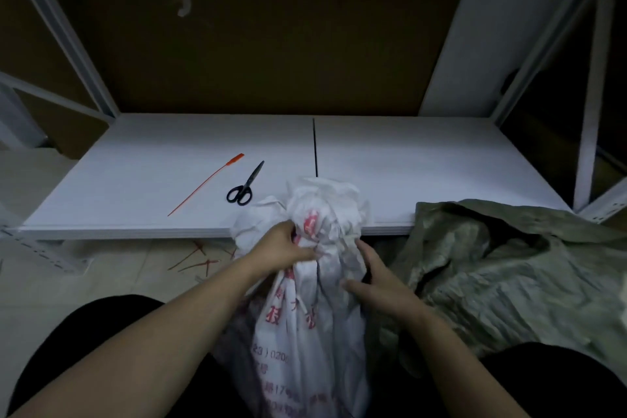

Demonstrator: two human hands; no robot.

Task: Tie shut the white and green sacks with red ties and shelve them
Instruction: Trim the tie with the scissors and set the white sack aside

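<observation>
Head view, white sack point(305, 332): stands on the floor between the person's knees, its bunched top rising past the shelf point(424, 173) front edge
Left hand point(285, 244): clenched round the sack's gathered neck
Right hand point(376, 278): released, fingers laid flat on the sack's right side
Green sack point(509, 275): slumped at right, its top draped over the shelf's front edge
Red tie point(203, 185): on the left board, thin end near the front edge
Scissors point(244, 185): just beside the tie, apart from the sack
Shelf bay: open in front, posts at both sides
</observation>
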